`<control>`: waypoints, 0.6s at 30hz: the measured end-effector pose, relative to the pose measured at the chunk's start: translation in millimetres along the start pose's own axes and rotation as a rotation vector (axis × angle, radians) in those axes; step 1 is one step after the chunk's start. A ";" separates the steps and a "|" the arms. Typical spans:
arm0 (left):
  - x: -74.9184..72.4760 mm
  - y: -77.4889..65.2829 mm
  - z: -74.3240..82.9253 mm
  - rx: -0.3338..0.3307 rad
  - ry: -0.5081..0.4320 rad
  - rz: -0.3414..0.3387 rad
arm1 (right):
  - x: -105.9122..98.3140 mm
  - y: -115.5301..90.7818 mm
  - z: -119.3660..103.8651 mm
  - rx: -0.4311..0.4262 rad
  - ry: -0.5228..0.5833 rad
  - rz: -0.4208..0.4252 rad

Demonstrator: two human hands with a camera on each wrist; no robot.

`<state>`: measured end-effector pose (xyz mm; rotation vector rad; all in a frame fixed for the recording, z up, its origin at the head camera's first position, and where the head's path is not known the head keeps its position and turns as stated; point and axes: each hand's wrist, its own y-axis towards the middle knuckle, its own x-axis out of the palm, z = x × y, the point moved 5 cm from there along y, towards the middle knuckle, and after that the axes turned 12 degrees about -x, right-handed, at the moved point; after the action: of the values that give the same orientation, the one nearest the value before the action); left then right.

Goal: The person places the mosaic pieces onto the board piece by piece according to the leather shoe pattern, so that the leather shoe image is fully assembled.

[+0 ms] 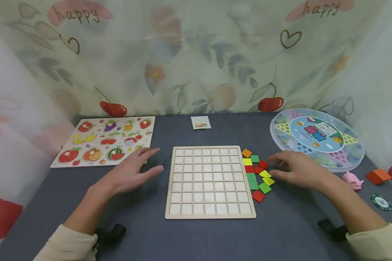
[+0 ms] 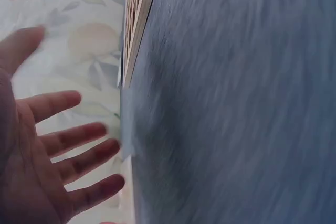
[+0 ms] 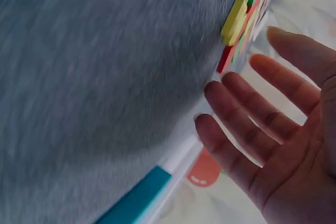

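Note:
A wooden grid board (image 1: 211, 182) with bare square cells lies in the middle of the table. Along its right edge are several coloured square tiles, among them a green tile (image 1: 265, 187), a yellow tile (image 1: 268, 181) and a red tile (image 1: 258, 196). My right hand (image 1: 297, 168) hovers just right of these tiles, fingers loosely bent and nothing held. To the left of the board my left hand (image 1: 130, 172) is held over the table, its fingers spread. In the left wrist view that hand (image 2: 47, 166) shows a bare palm; the right wrist view shows the right palm (image 3: 289, 145) bare too.
A fruit picture board (image 1: 107, 141) lies at the back left. At the back right is a round game box (image 1: 317, 136). A small pattern card (image 1: 200, 122) sits behind the grid. Far right are a pink pig (image 1: 352, 180), an orange block (image 1: 378, 176) and a chip (image 1: 381, 202).

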<state>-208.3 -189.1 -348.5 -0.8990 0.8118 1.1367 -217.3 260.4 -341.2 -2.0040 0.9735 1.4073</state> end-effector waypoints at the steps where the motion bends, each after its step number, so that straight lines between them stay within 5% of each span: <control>1: 3.4 1.0 1.3 0.005 -0.016 -0.009 | 2.7 2.3 -1.0 -0.010 0.018 -0.018; 8: 24.5 3.3 7.6 0.032 -0.031 -0.060 | 16.3 14.1 -4.0 -0.041 0.051 -0.044; 18: 35.4 3.1 8.9 0.013 0.065 -0.081 | 21.7 20.1 -4.6 0.101 0.073 -0.081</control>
<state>-202.5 -166.6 -376.8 -0.9537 0.8272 1.0352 -225.8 238.7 -360.0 -2.0094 0.9635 1.2260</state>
